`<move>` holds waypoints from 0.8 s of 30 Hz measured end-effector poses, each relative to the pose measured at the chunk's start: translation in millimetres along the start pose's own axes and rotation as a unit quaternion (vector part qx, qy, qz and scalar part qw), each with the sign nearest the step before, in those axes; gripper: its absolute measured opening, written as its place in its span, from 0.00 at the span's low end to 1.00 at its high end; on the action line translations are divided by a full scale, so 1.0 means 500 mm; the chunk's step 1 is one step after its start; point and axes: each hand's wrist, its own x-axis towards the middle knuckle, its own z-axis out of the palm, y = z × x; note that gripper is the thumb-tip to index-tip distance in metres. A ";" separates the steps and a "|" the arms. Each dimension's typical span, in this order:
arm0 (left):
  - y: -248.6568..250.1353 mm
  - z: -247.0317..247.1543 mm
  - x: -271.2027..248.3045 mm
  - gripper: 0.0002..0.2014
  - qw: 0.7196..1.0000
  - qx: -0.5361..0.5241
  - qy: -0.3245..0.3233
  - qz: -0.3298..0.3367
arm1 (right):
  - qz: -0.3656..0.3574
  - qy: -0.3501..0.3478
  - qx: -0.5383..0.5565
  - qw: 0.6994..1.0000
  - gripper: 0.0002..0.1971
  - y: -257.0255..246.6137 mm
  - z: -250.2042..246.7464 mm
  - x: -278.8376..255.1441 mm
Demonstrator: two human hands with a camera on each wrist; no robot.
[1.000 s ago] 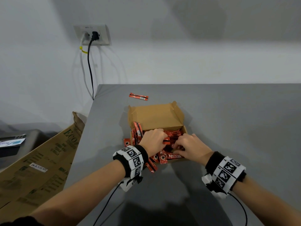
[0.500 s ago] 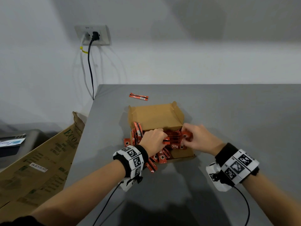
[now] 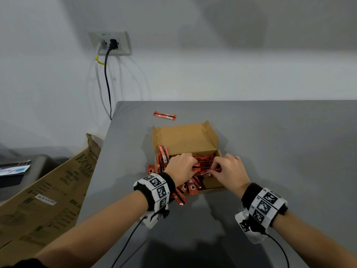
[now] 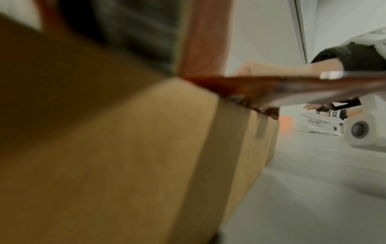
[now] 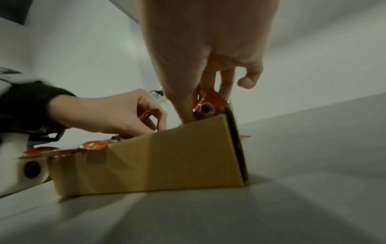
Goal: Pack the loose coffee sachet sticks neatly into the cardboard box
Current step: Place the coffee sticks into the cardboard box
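Head view is showing the right hand (image 3: 229,172) curling over the near right part of the cardboard box (image 3: 185,140), its fingertips pinching a red coffee sachet stick (image 3: 205,173) that is lying across the pile inside. Right wrist view is confirming this: the fingers (image 5: 224,82) are closing on a sachet end just above the box's top edge, with the little finger sticking out free. The left hand (image 3: 180,168) is sitting just beside it, over the left half of the box, fingers bent and gripping another red stick (image 3: 195,165); in the right wrist view its thumb and forefinger are nipping that wrapper (image 5: 146,114).

The box is standing open on the grey table (image 3: 280,151), its lid flap (image 3: 183,139) leaning back away from the person. Red sachets (image 3: 163,157) are filling it unevenly, some standing tilted at the left wall, others spilling over the near left corner onto the table (image 3: 180,198). One loose sachet (image 3: 164,115) is lying well apart, beyond the box. Left wrist view is mostly blurred cardboard and a red wrapper edge.

Off the table's left edge a large printed carton (image 3: 44,192) is leaning, and a wall socket (image 3: 110,43) is holding two plugged cables.
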 end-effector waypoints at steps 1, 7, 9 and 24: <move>0.000 0.000 0.000 0.12 1.000 -0.002 0.002 0.000 | 0.008 -0.001 -0.005 1.000 0.10 -0.002 0.003 -0.005; 0.000 -0.001 -0.001 0.10 1.000 -0.004 0.000 -0.008 | -0.024 -0.062 -0.038 0.997 0.11 -0.015 0.017 -0.005; -0.001 -0.002 0.000 0.10 1.000 -0.004 -0.003 -0.012 | -0.032 -0.086 -0.083 0.992 0.11 -0.015 0.016 0.001; 0.000 -0.011 -0.008 0.12 1.000 -0.010 -0.005 0.020 | -0.036 -0.056 -0.150 0.986 0.21 -0.008 0.030 0.011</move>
